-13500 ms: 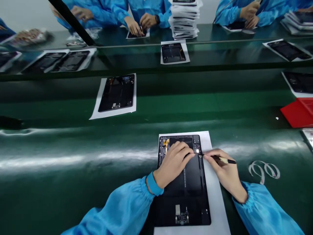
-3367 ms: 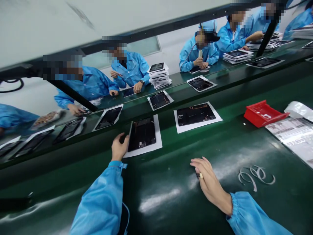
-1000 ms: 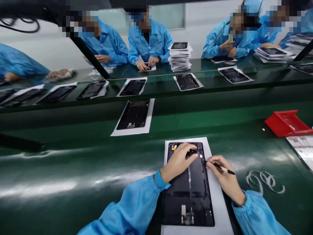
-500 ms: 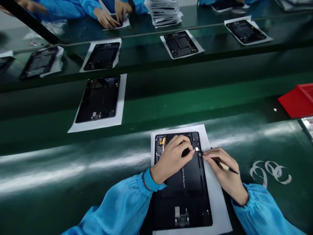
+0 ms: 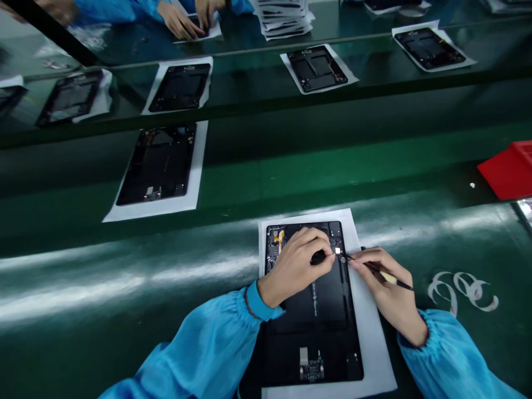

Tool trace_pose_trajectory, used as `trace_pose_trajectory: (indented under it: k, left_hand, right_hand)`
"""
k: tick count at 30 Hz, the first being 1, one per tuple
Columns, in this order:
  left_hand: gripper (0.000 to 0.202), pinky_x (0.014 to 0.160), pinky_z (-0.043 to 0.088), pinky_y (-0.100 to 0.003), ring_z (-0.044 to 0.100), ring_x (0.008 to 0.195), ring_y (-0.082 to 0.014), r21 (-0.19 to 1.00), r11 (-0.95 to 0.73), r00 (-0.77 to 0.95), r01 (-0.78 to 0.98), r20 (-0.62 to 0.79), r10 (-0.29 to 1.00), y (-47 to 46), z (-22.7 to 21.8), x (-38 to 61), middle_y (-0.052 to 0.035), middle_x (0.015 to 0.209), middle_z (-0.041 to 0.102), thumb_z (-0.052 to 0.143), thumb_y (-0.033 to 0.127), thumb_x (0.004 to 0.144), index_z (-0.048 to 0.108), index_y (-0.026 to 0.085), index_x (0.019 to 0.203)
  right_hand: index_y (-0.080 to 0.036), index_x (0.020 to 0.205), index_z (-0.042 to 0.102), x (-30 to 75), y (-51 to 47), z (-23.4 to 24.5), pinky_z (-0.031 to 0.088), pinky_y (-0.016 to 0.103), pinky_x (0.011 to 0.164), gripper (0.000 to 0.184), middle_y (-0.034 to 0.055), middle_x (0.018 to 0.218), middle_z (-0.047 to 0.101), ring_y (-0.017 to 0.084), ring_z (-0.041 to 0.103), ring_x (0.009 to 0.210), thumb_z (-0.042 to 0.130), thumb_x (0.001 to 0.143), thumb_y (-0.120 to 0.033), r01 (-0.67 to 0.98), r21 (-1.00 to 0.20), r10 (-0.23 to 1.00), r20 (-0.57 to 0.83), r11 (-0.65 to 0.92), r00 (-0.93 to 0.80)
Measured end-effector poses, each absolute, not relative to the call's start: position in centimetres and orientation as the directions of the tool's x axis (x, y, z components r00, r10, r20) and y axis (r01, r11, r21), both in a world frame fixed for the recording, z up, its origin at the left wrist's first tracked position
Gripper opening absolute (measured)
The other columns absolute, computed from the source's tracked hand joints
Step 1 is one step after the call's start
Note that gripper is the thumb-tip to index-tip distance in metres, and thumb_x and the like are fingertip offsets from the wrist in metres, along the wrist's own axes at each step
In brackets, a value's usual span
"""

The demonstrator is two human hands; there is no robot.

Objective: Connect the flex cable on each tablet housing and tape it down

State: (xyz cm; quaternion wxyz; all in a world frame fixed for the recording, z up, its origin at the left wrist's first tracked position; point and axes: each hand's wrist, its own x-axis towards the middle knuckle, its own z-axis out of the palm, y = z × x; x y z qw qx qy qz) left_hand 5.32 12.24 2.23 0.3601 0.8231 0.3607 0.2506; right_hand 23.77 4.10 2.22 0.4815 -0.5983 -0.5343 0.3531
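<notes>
Close work at the top corner of an open tablet chassis (image 5: pixel 311 332).
The left hand (image 5: pixel 293 269) pinches a small dark part (image 5: pixel 318 257) on it; the right hand (image 5: pixel 384 288) pinches a slim black-tipped tool (image 5: pixel 388 278) just beside it.

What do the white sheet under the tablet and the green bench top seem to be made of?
The white sheet looks like plain matte paper: thin, flat, with no shine. The green bench top looks like smooth rubber or vinyl matting, I can't tell which: glossy, with long streaks of reflected light.
</notes>
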Motion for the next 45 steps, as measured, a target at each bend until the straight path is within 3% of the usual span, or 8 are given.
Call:
trace_pose_trajectory:
  k: [33,40,45]
  left_hand:
    - [0.012,0.087,0.043,-0.034,0.055,0.089,-0.0173,0.747,-0.489,0.614,0.451,0.139,0.777,12.1,2.7,5.1,-0.0018,0.095,0.059,0.061,0.01,0.083,0.056,0.018,0.076]
    - [0.011,0.092,0.043,-0.039,0.053,0.107,-0.0231,0.746,-0.426,0.545,0.511,0.102,0.832,12.0,3.3,5.0,-0.006,0.114,0.056,0.065,0.009,0.079,0.061,0.018,0.075]
    - [0.012,0.093,0.044,-0.04,0.053,0.108,-0.0238,0.77,-0.402,0.536,0.495,0.093,0.839,12.0,3.3,5.0,-0.0061,0.115,0.056,0.066,0.008,0.077,0.062,0.018,0.072]
  right_hand:
    - [-0.022,0.079,0.069,23.2,4.5,2.9,0.055,0.025,0.073,0.005,-0.0001,0.081,0.07,0.015,0.066,0.077,0.07,0.081,-0.018,0.283,-0.959,0.977,0.081,0.022,0.199]
    - [-0.024,0.077,0.072,23.0,4.7,3.1,0.055,0.026,0.075,0.007,-0.0005,0.083,0.073,0.016,0.069,0.079,0.072,0.08,-0.017,0.252,-0.968,0.979,0.06,0.01,0.193]
    - [-0.025,0.077,0.073,22.9,4.8,2.8,0.055,0.026,0.077,0.008,-0.0008,0.084,0.074,0.016,0.07,0.08,0.072,0.08,-0.017,0.233,-0.972,0.983,0.05,0.008,0.177]
